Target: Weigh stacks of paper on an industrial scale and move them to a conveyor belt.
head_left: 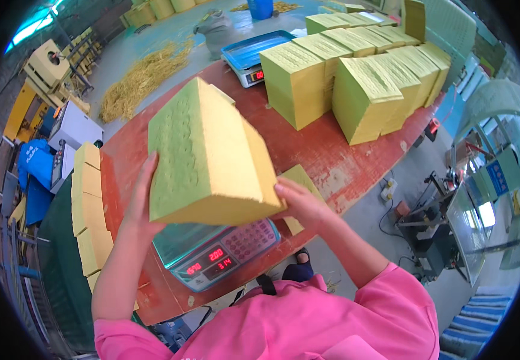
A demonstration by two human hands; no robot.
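Between my two hands is a thick stack of yellow paper (230, 150), tilted, with rows of curved embossed marks on its left face. My left hand (141, 201) presses flat along the left side, and my right hand (303, 205) grips the lower right edge. The stack is above a digital scale (251, 240) with a lit red display, and hides much of its pan. A flat yellow paper piece (300, 180) lies on the red table (332, 174) by my right hand, partly covered by it.
Several tall yellow paper stacks (299, 84) stand at the table's far right, beside a second scale with a blue tray (260, 48). More yellow blocks (89, 210) line the left edge. Straw-like scraps (146, 78) lie on the floor beyond. A metal-framed machine (446, 222) stands at right.
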